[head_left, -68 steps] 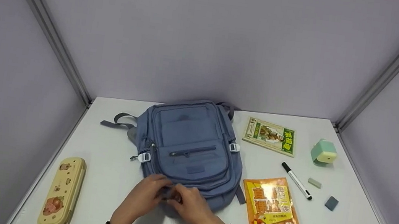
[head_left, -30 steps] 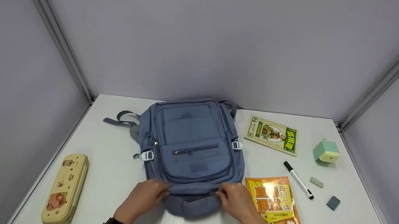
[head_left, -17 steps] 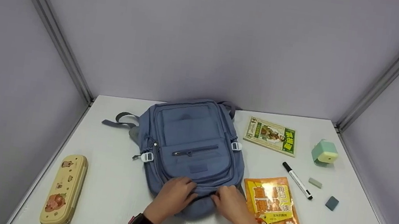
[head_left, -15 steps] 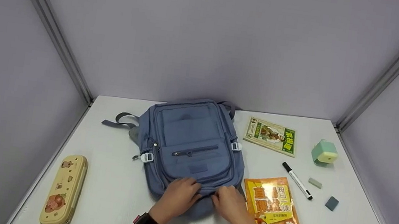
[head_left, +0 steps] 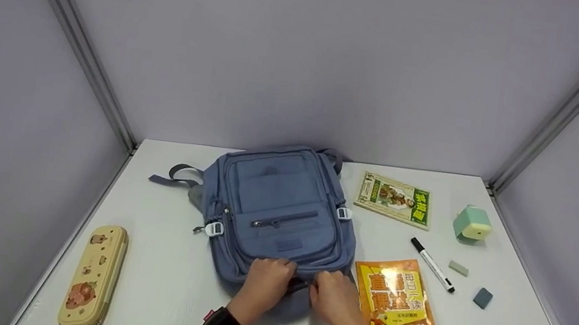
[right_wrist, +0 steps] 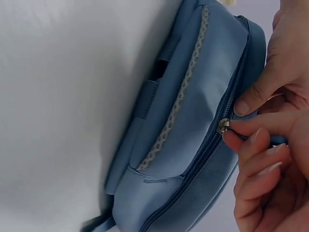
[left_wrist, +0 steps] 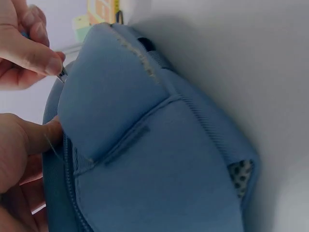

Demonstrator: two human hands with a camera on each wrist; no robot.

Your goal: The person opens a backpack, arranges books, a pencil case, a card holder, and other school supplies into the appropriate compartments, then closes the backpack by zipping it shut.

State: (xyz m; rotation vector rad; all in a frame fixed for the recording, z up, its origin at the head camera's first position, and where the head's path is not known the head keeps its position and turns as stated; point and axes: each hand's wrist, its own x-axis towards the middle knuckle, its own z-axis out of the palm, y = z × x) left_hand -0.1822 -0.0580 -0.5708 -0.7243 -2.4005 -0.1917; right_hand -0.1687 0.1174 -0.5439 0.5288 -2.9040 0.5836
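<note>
A blue backpack [head_left: 279,217] lies flat on the white table [head_left: 167,281], front pocket up, its top end toward me. Both hands are at that near end. My right hand [head_left: 319,288] pinches a small metal zipper pull [right_wrist: 223,126] between thumb and forefinger on the bag's edge. My left hand [head_left: 284,269] sits just left of it, fingers curled over the fabric and thumb [left_wrist: 43,137] pressed against the bag. A short dark gap in the zip shows between the two hands. The bag's inside is hidden.
A yellow pencil case [head_left: 92,277] lies near the left edge. An orange book [head_left: 398,310] sits beside my right hand. Farther right are a green book [head_left: 394,198], a marker [head_left: 432,264], a green sharpener [head_left: 472,223] and two erasers [head_left: 458,268]. Walls enclose three sides.
My right hand drew the zipper pull from the middle to the right. My left hand then slid right along the bag's near end and now sits beside the right hand.
</note>
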